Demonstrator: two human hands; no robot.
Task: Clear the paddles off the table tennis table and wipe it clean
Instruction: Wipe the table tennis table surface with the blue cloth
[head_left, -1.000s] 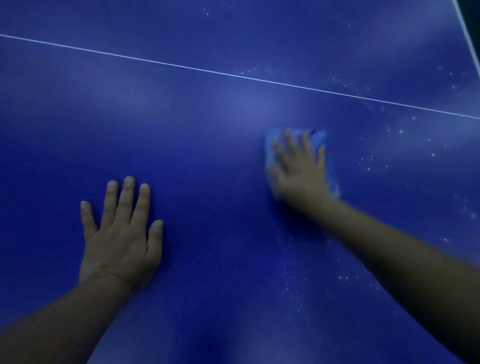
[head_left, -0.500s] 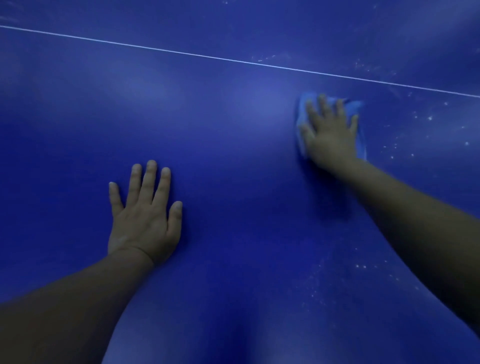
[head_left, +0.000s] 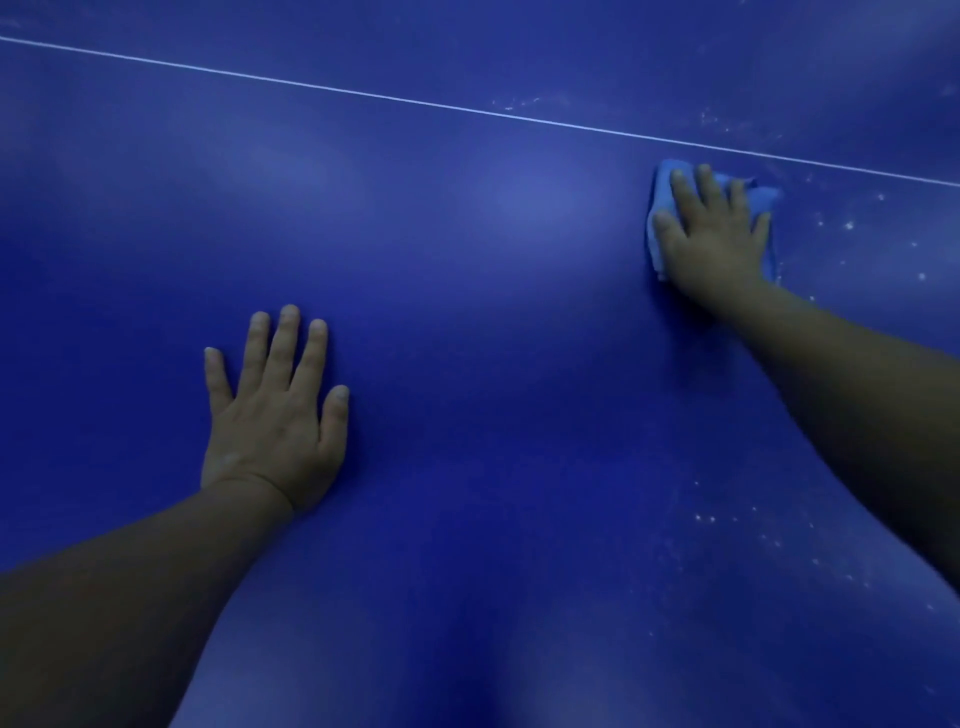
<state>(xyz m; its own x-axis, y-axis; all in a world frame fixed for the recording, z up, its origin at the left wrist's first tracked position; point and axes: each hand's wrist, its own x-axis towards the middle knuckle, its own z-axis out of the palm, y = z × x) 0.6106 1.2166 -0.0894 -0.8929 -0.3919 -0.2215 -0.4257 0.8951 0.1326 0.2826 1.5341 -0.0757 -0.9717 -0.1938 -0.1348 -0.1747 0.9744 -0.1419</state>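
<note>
Cloth (head_left: 660, 208) is being pressed flat under right hand (head_left: 714, 239), fingers straight, beside line (head_left: 363, 93) | table (head_left: 493, 364) is being leaned on by left hand (head_left: 272, 410), fingers spread, nothing grasped.

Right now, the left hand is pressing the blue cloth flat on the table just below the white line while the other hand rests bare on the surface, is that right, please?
Not quite: the hands are swapped. In the head view the right hand presses the blue cloth on the table just below the white line, while the left hand rests bare on the surface.
</note>
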